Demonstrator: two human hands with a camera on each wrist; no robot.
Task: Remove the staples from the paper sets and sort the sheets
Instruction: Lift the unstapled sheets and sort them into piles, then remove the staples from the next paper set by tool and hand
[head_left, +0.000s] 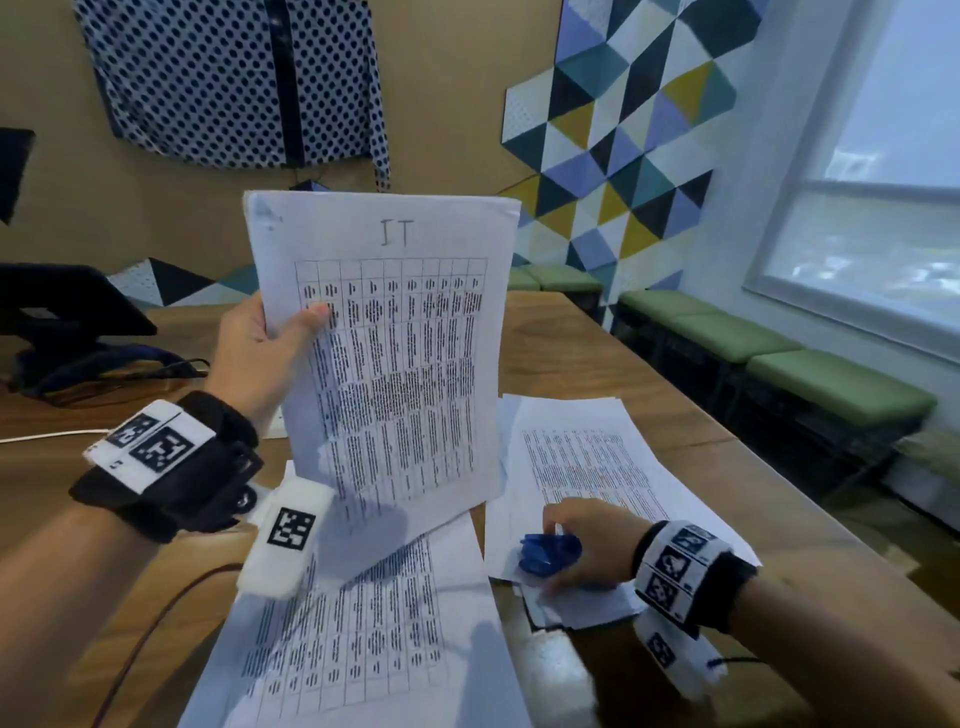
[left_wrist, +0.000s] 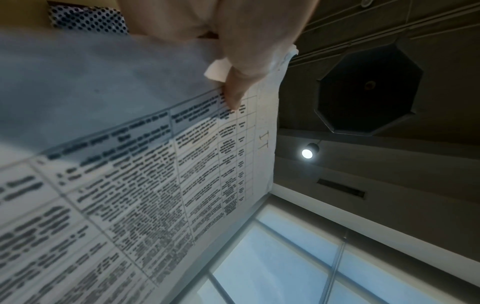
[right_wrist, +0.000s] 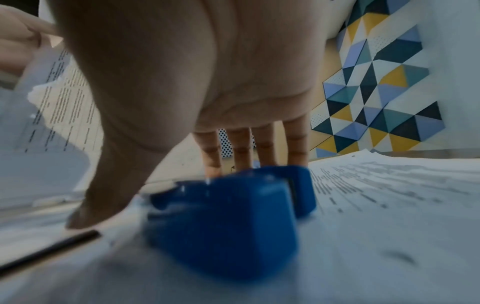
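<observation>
the left hand (head_left: 260, 358) holds a paper set (head_left: 395, 353) upright above the desk (head_left: 597, 353), thumb across its left edge, fingers hidden behind. the top sheet is white with a printed table of dense black text and "it" handwritten above. the right hand (head_left: 587, 545) is low over a blue staple remover (head_left: 548, 553) sitting on loose printed sheets (head_left: 587, 457); its fingers (right_wrist: 296, 142) curve down around the tool, though whether they grip it is unclear. more table sheets (head_left: 363, 644) lie nearer.

Bare forearms, no sleeves. I see on my left wrist a black strap (head_left: 171, 467) with white fiducial-tag plates; white tagged block just below the strap. Right wrist: black band (head_left: 691, 571), white tag strip.
</observation>
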